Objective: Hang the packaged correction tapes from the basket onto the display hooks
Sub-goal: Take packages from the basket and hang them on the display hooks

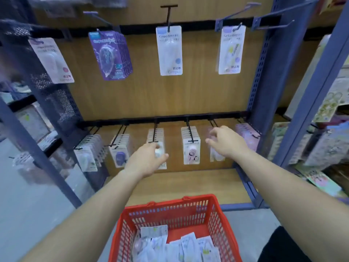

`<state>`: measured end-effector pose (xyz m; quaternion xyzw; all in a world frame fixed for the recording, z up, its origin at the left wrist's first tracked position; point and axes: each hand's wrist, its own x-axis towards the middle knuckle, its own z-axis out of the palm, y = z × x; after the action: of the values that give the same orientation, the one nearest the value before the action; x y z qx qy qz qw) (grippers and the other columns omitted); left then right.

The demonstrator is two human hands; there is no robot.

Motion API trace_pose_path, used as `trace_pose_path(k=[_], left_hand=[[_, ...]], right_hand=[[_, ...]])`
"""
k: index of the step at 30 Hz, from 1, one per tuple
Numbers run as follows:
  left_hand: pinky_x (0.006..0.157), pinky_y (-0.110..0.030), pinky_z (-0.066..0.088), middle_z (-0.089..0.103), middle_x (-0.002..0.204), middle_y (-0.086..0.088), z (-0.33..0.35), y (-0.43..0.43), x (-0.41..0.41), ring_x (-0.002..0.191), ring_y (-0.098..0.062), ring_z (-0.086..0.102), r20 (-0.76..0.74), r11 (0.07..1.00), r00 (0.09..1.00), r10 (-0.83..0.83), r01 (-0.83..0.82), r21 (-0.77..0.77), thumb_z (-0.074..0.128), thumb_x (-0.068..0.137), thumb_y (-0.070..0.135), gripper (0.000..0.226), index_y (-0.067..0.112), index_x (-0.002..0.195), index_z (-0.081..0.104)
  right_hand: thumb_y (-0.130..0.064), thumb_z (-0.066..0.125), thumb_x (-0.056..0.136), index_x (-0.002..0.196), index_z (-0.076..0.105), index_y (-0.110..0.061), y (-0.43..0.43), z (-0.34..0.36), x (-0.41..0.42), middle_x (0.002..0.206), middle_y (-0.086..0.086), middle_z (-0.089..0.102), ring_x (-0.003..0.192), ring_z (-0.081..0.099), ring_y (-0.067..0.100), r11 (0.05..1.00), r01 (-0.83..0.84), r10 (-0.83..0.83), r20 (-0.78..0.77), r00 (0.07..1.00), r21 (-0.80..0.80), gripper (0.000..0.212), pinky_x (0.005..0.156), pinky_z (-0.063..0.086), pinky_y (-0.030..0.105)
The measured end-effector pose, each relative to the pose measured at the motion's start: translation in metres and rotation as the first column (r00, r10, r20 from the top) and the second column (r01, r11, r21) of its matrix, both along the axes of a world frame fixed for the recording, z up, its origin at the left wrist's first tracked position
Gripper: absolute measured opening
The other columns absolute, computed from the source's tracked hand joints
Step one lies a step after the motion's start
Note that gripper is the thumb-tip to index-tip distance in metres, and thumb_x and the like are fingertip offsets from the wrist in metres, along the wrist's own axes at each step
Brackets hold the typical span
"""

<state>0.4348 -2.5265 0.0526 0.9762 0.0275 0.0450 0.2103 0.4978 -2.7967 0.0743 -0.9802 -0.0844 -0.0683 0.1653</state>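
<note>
At twelve o'clock above the red basket [175, 210], both hands reach the lower hooks [190, 135]: left hand [147, 159] on a pack [160, 154] (grip hidden), right hand [226, 142] loosely spread, blurred.

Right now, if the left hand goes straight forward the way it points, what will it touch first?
Probably the front package on the middle lower hook; the left hand already overlaps it here, though depth is unclear.

Red slotted plastic basket [175, 214] holding mostly white packets [177, 246]. Wood-brown back panel [170, 95] with black rails [170, 117]. Blue-grey perforated uprights [264, 63]. 1 purple patterned packet [110, 55] near the panel's top left; white cards [169, 51] with lilac dots beside it.
</note>
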Motion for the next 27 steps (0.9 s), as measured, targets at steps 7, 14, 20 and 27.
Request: trace_pose_path(k=[7, 14, 20, 27], left_hand=[[0.103, -0.033, 0.043, 0.06, 0.139, -0.01, -0.151, 0.022, -0.079, 0.128, -0.027, 0.056, -0.283, 0.999, 0.959, -0.025, 0.017, -0.029, 0.062, 0.096, 0.047, 0.054, 0.011, 0.137, 0.057], [0.1, -0.034, 0.045, 0.054, 0.144, -0.012, -0.269, 0.048, -0.118, 0.126, -0.029, 0.056, -0.537, 0.995, 0.843, 0.024, -0.071, -0.066, 0.064, 0.096, 0.044, 0.058, 0.011, 0.141, 0.051], [0.099, -0.033, 0.047, 0.053, 0.144, -0.014, -0.341, 0.053, -0.123, 0.126, -0.029, 0.056, -0.657, 0.977, 0.752, 0.047, -0.171, -0.126, 0.068, 0.095, 0.041, 0.06, 0.009, 0.142, 0.049], [0.106, -0.037, 0.043, 0.057, 0.143, -0.002, -0.405, 0.03, -0.118, 0.132, -0.026, 0.049, -0.68, 0.996, 0.732, -0.047, -0.016, -0.085, 0.069, 0.09, 0.05, 0.057, 0.024, 0.139, 0.057]], right_hand=[[-0.048, 0.059, 0.095, 0.117, 0.067, -0.024, 0.029, -0.132, -0.057, 0.121, 0.001, 0.065, 0.113, 0.062, 0.027, 0.982, -0.16, 0.133, -0.235, 0.963, -0.102, 0.034, 0.091, 0.053, 0.042], [-0.041, 0.066, 0.093, 0.13, 0.06, -0.016, 0.045, -0.267, -0.087, 0.122, 0.007, 0.069, 0.116, 0.063, 0.028, 0.982, -0.184, 0.142, -0.484, 0.864, -0.039, 0.045, 0.094, 0.052, 0.039], [-0.04, 0.064, 0.096, 0.141, 0.051, -0.008, 0.049, -0.364, -0.097, 0.14, 0.013, 0.059, 0.129, 0.055, 0.03, 0.977, -0.215, 0.146, -0.689, 0.71, -0.014, 0.056, 0.104, 0.046, 0.037], [-0.055, 0.079, 0.082, 0.143, 0.052, -0.023, 0.036, -0.431, -0.112, 0.141, 0.001, 0.053, 0.127, 0.054, 0.022, 0.976, -0.215, 0.152, -0.8, 0.58, 0.03, 0.074, 0.105, 0.043, 0.04]])
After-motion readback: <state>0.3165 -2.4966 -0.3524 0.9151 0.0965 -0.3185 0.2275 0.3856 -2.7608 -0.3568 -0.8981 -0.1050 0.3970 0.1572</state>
